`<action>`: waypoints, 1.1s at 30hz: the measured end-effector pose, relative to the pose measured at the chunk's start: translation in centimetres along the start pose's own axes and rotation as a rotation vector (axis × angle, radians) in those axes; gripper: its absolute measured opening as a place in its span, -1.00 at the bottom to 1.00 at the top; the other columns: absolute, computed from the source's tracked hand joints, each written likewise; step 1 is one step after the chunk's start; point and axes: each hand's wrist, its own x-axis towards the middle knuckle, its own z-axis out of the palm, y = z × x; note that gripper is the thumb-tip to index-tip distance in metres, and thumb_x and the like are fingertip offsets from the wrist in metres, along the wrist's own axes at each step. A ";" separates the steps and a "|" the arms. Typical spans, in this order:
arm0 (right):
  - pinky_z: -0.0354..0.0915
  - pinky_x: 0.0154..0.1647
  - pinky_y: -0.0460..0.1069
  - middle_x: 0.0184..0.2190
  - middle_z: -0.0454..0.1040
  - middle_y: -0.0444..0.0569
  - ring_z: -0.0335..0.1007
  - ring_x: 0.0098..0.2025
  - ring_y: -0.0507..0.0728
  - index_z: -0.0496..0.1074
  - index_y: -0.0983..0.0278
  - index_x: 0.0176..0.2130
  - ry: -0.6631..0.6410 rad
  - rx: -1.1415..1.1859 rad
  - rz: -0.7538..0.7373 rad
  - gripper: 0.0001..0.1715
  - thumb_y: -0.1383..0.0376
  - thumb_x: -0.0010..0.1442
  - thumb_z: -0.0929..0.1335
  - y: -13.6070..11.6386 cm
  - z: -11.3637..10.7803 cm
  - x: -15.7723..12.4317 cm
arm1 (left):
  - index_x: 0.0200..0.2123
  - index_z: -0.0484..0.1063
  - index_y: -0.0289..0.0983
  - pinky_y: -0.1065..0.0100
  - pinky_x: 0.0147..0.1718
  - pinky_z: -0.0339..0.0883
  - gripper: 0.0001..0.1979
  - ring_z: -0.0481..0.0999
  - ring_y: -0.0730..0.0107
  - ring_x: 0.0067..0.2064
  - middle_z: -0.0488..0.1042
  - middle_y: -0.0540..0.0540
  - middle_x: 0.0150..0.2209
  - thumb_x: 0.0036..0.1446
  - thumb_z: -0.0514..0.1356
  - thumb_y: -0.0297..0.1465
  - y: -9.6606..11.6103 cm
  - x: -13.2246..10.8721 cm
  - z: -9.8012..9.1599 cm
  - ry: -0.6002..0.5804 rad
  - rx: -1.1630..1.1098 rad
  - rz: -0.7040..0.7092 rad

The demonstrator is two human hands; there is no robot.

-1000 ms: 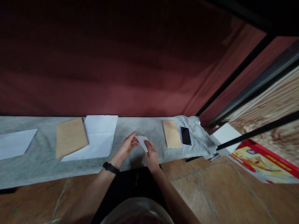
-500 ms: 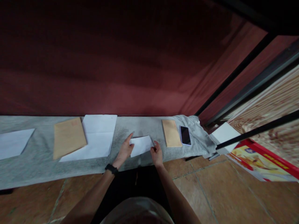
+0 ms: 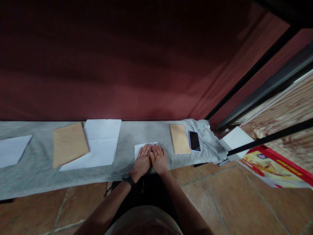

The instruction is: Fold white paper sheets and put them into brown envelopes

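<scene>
A small folded white paper (image 3: 140, 148) lies on the grey cloth (image 3: 127, 137) in front of me. My left hand (image 3: 142, 161) and my right hand (image 3: 158, 159) rest flat on it side by side, fingers stretched out, covering most of it. A black band sits on my left wrist.
To the left lie a white sheet (image 3: 101, 143), a brown envelope (image 3: 69, 144) and another white sheet (image 3: 12, 150). To the right are a second brown envelope (image 3: 179, 138) and a phone (image 3: 194, 141). A white card (image 3: 237, 137) and a red printed box (image 3: 274, 169) sit on the tiled floor.
The paper went from held up between my fingers to lying flat on the cloth. Both hands came together and now press down on it.
</scene>
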 end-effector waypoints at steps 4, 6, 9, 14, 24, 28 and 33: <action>-0.06 0.44 0.29 0.39 0.23 0.12 0.10 0.43 0.26 0.19 0.26 0.40 -0.042 -0.028 -0.036 -0.42 0.19 0.48 0.20 0.4 0.7 0.2 | 0.41 0.12 -0.46 0.00 0.42 -0.03 -0.38 0.07 0.12 0.47 0.18 -0.35 0.41 0.30 -0.12 -0.47 0.1 -0.3 0.7 0.000 0.003 -0.057; -0.08 0.44 0.30 0.41 0.19 0.14 0.08 0.44 0.28 0.15 0.29 0.42 -0.025 -0.034 -0.045 -0.39 0.19 0.48 0.20 0.7 1.0 0.0 | 0.40 0.12 -0.48 0.00 0.42 -0.03 -0.39 0.08 0.11 0.47 0.18 -0.36 0.41 0.32 -0.12 -0.44 -0.3 -0.4 0.6 0.015 -0.017 -0.063; -0.10 0.45 0.30 0.42 0.16 0.14 0.07 0.44 0.28 0.12 0.31 0.43 -0.010 -0.041 -0.047 -0.36 0.17 0.48 0.20 1.3 1.3 -0.3 | 0.40 0.13 -0.49 -0.03 0.41 -0.03 -0.39 0.06 0.05 0.47 0.15 -0.38 0.42 0.35 -0.09 -0.34 -1.1 -1.0 0.2 0.051 -0.048 -0.076; -0.13 0.45 0.30 0.42 0.15 0.15 0.07 0.43 0.30 0.08 0.32 0.45 -0.001 -0.072 -0.037 -0.33 0.15 0.48 0.18 2.4 1.3 -0.7 | 0.41 0.11 -0.45 -0.03 0.42 -0.07 -0.34 0.03 0.02 0.48 0.12 -0.38 0.43 0.37 -0.04 -0.19 -2.3 -2.2 -0.8 0.072 -0.034 -0.137; -0.09 0.41 0.32 0.39 0.21 0.20 0.11 0.40 0.34 0.11 0.37 0.43 0.066 -0.129 -0.076 -0.32 0.11 0.49 0.16 2.9 1.8 -1.1 | 0.42 0.13 -0.32 -0.06 0.42 -0.15 -0.32 0.01 -0.03 0.48 0.04 -0.34 0.46 0.36 0.03 -0.10 -3.5 -3.6 -2.4 0.009 0.039 -0.170; -0.06 0.40 0.32 0.38 0.23 0.22 0.12 0.39 0.35 0.10 0.39 0.43 0.085 -0.131 -0.079 -0.31 0.10 0.49 0.15 2.8 1.7 -1.2 | 0.42 0.12 -0.29 -0.07 0.42 -0.18 -0.32 0.00 -0.03 0.48 0.04 -0.32 0.47 0.36 0.05 -0.09 -3.5 -3.6 -2.5 -0.005 0.040 -0.173; -0.05 0.40 0.32 0.38 0.23 0.23 0.10 0.40 0.37 0.11 0.40 0.43 0.088 -0.131 -0.065 -0.30 0.09 0.48 0.15 2.8 1.7 -1.2 | 0.42 0.13 -0.28 -0.10 0.42 -0.17 -0.33 -0.01 -0.04 0.49 0.03 -0.32 0.47 0.35 0.06 -0.11 -3.5 -3.6 -2.5 0.003 -0.003 -0.174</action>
